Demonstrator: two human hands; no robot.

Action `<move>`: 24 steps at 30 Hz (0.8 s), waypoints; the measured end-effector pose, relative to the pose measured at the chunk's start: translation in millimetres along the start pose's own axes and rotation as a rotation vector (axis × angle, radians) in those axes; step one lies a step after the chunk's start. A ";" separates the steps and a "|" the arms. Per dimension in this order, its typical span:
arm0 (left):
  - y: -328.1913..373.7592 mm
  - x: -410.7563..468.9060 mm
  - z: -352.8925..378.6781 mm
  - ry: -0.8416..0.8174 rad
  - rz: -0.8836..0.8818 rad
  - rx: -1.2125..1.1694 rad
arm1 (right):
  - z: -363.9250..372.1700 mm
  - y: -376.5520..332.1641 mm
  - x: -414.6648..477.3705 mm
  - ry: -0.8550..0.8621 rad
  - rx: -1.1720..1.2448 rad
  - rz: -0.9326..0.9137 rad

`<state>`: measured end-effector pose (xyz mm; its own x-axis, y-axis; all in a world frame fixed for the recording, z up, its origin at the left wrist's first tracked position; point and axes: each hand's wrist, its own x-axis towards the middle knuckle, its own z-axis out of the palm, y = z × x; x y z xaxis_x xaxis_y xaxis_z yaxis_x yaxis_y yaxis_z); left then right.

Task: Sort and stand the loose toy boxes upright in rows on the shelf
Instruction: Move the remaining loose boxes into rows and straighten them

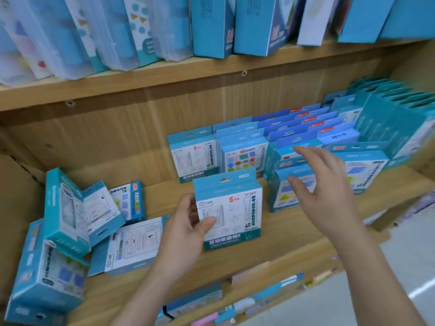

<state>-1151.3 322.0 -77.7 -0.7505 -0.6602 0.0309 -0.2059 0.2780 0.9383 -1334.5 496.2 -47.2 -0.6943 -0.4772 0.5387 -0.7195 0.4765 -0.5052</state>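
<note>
Teal toy box (229,211) gripped upright by left hand (186,228); right hand (322,184) spread open.

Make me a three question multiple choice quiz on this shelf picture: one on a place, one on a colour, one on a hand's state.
1. Where on the shelf do the toppled loose boxes lie? A) right end B) left end C) centre back
2. What colours is the box in the left hand? A) red and black B) yellow and green C) teal and white
3. How is the right hand? A) open and spread B) gripping a box C) out of view

1 B: they are heaped at the shelf's left end. 2 C: teal border, white front. 3 A: it is spread wide, holding nothing.
</note>
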 end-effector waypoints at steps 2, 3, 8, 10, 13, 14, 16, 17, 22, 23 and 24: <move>-3.5 4.9 12.2 0.010 0.044 0.079 | -2.7 14.2 11.4 -0.083 -0.142 -0.029; -4.8 6.5 18.2 0.014 0.061 0.106 | -2.9 16.8 15.2 -0.139 -0.194 -0.024; -7.3 10.2 42.0 0.048 0.136 0.187 | 1.2 23.1 19.2 -0.290 -0.292 0.019; -4.8 9.7 46.4 0.044 0.142 0.206 | 0.9 23.9 18.0 -0.293 -0.294 0.018; -0.1 10.7 49.4 0.027 0.135 0.213 | -4.7 21.0 17.1 -0.289 -0.301 0.013; 1.8 10.6 49.6 0.018 0.125 0.200 | -7.5 17.3 16.2 -0.276 -0.285 0.005; 4.8 10.3 49.4 0.014 0.096 0.162 | -11.6 5.1 11.9 -0.225 -0.189 -0.027; 5.7 9.4 48.6 0.018 0.088 0.143 | -11.8 -3.2 8.5 -0.204 -0.124 -0.057; 4.7 -1.5 30.7 0.133 0.202 0.156 | 12.7 -42.9 -15.4 -0.192 -0.045 -0.256; 4.1 -4.9 21.5 0.149 0.262 0.226 | 16.8 -47.6 -18.7 -0.183 -0.056 -0.278; 3.5 -7.9 9.6 0.146 0.320 0.321 | 19.0 -51.7 -21.3 -0.169 -0.060 -0.295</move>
<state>-1152.0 334.9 -78.0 -0.7168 -0.5907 0.3706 -0.1796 0.6698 0.7205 -1282.8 467.7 -45.3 -0.4532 -0.7143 0.5333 -0.8908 0.3405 -0.3009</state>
